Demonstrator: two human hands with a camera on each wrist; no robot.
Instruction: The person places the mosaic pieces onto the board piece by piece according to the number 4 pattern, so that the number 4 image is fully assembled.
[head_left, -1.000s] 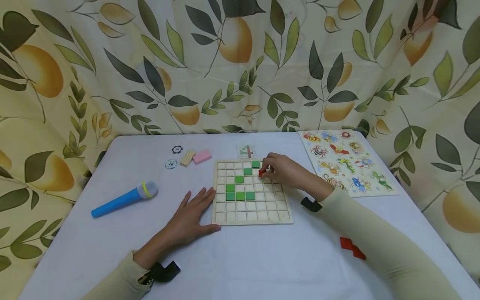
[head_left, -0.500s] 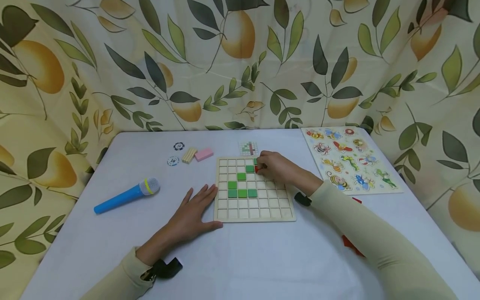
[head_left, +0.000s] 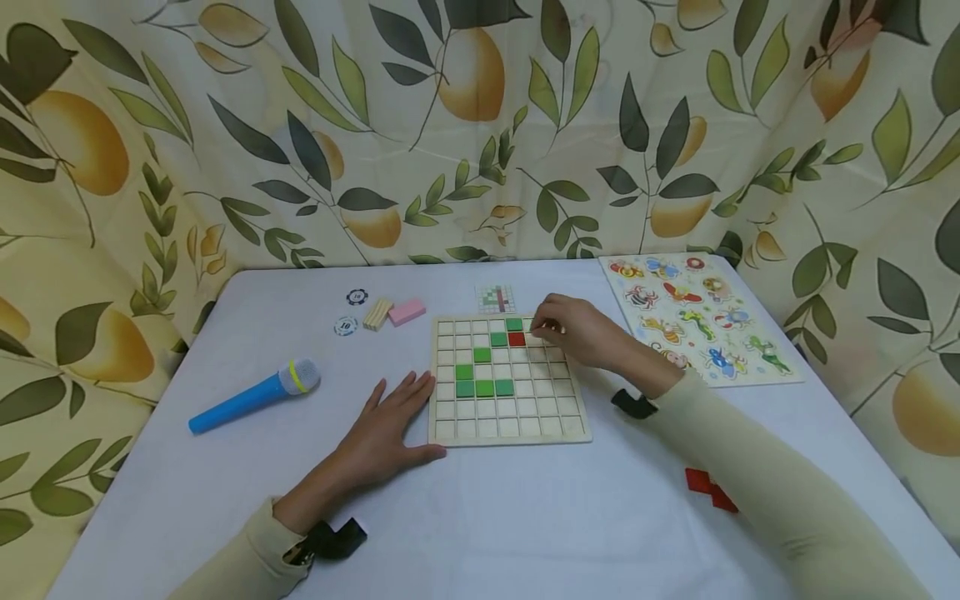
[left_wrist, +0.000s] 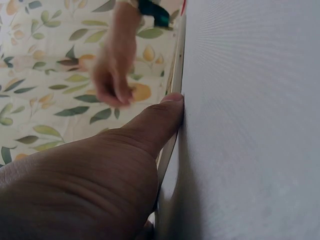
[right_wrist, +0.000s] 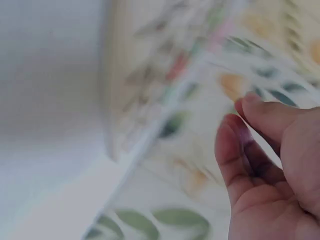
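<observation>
Fingers of my right hand [head_left: 577, 329] hang loosely curled over the far right part of the wooden grid board [head_left: 507, 379], tips just beside the red tile [head_left: 517, 339]; I can see nothing pinched between them, and the blurred right wrist view shows them bent with nothing in their hold.

Item, red tile: seated in a cell of the board's second row, directly under the far green tile [head_left: 513, 324] and touching the green tile to its left.

Item, green tiles: seven in all, running diagonally from the far row down to a short row of three [head_left: 484, 387] near the board's middle.

Item, left hand [head_left: 390, 429]: flat on the table [head_left: 480, 517], fingers straight, thumb pressed along the board's near left edge. In my judgement it lies so to keep the board from sliding. The left wrist view confirms the thumb [left_wrist: 160, 120] against the wooden rim.

Item, pattern card [head_left: 496, 297]: just beyond the board's far edge, likely kept there for reference.

Item, spare red pieces [head_left: 711, 489]: on the table by my right forearm, within reach.

Item, other articles: blue toy microphone [head_left: 253, 397] at left; two poker chips [head_left: 350, 311], a wooden block [head_left: 378, 313] and a pink block [head_left: 407, 312] at far left; an insect puzzle board [head_left: 697, 321] at right.
</observation>
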